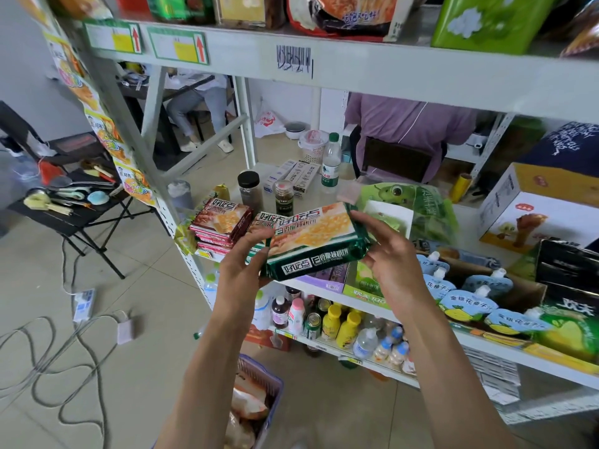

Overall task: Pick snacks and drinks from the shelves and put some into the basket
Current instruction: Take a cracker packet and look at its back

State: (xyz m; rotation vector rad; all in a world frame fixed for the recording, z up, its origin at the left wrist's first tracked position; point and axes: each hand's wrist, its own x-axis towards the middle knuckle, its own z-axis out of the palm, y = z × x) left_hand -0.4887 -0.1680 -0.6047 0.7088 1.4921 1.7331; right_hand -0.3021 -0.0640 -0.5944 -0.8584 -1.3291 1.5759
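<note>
Between both hands, in front of the middle shelf [324,294], a green biscuit packet [316,243] lies with its long axis running left to right. The left hand [241,268] grips its left end and the right hand [390,259] its right end. Directly below, near the left forearm, stands the basket [274,388] (partly cut off by the arm); its contents are hard to make out.

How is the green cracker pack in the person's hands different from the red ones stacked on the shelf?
The green-wrapped cracker pack is held tilted above the shelf between the left hand and right hand; the red-wrapped cracker packs lie flat in a stack, untouched. Colours differ: green versus dark red. Both show the same white logo and cracker picture.
</note>
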